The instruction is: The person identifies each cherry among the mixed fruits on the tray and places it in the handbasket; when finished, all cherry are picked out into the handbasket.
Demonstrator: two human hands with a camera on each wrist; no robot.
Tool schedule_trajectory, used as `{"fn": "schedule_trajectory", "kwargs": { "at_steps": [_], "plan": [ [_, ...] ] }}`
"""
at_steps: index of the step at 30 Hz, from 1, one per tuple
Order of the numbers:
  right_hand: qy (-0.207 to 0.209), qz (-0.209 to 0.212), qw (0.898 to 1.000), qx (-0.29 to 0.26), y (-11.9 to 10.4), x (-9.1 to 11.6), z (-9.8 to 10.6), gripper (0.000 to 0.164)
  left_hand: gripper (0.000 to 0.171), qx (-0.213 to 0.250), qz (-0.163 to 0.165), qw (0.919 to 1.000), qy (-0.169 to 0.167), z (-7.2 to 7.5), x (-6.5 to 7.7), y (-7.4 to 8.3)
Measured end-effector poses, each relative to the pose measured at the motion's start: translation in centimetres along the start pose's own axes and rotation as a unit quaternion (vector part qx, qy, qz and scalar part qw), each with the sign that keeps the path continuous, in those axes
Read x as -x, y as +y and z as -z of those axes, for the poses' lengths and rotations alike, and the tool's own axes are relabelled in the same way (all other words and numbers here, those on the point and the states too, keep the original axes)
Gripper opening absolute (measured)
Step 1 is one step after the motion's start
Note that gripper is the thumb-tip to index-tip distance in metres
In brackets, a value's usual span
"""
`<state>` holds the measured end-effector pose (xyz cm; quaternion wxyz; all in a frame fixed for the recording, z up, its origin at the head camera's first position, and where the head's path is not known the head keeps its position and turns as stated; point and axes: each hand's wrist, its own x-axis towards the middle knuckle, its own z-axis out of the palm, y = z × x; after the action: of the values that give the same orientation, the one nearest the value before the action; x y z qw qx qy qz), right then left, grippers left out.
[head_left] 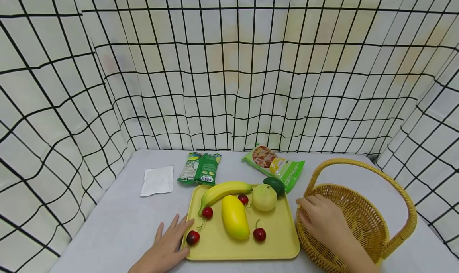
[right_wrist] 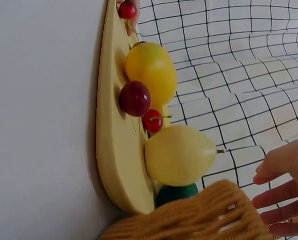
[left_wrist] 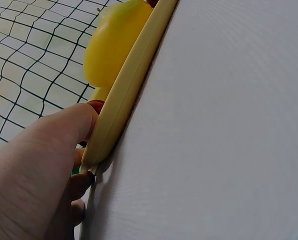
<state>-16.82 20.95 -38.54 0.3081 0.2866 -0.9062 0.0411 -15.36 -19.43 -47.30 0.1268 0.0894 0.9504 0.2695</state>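
Left hand [head_left: 166, 243]: resting at the left edge of the yellow tray [head_left: 215, 250]; its fingers are spreading wide, the thumb is lying toward the near corner, and no fruit is being held
Right hand [head_left: 320, 217]: hovering at the left rim of the wicker basket [head_left: 311, 247]; thumb and fingers are standing apart and holding nothing; whether a fingertip is touching the rim, I cannot tell
Tray load: the mango [head_left: 234, 218] is lying near the middle; the banana [head_left: 226, 189] is curving behind it; the pear [head_left: 264, 197] is sitting to the right – with the avocado [head_left: 274, 185] at the far right corner; four cherries [head_left: 259, 234] are lying around the mango
Basket: standing on the bench [head_left: 118, 213] just right of the tray; its handle [head_left: 373, 165] is arching overhead
Beyond the tray: a dark green packet [head_left: 201, 168] and a light green packet [head_left: 279, 166] are lying along the far side; a white cloth [head_left: 156, 181] is lying at the left
Step in hand: apparently steadying the tray while tending the basket – a judgement
Next move: gripping anything would be calling for the right fingers to narrow; shifting the tray would be calling for a level hold, since the cherries could be rolling
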Motion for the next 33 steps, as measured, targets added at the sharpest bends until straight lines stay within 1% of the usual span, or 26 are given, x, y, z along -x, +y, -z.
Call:
{"fn": "schedule_trajectory", "kwargs": {
  "at_steps": [6,13,16,24,28,33],
  "plan": [
    [-0.007,0.018,1.000,-0.008,-1.2,-1.0,-0.3,0.018,0.063,0.000,-0.002,1.0000,0.006,0.0,0.0,0.0],
    [-0.024,0.029,0.999,-0.015,-2.8,-2.1,-1.5,0.018,0.060,0.002,0.003,0.9999,0.010,-0.1,-0.1,0.1],
    [-0.021,0.040,0.999,-0.027,-3.5,-2.5,-2.2,0.019,0.060,0.005,0.000,0.9999,0.011,-0.1,-0.1,0.0],
    [-0.004,0.076,0.996,-0.047,-4.7,-3.8,-3.7,0.025,0.063,-0.002,-0.027,0.9995,0.015,0.0,0.0,-0.3],
    [0.006,0.092,0.994,-0.053,-5.0,-4.3,-4.4,0.024,0.064,0.003,-0.028,0.9995,0.011,0.0,0.0,-0.3],
    [-0.002,0.092,0.994,-0.058,-5.5,-4.7,-4.9,0.021,0.063,0.003,-0.027,0.9995,0.014,0.0,-0.1,-0.4]
  ]
}}
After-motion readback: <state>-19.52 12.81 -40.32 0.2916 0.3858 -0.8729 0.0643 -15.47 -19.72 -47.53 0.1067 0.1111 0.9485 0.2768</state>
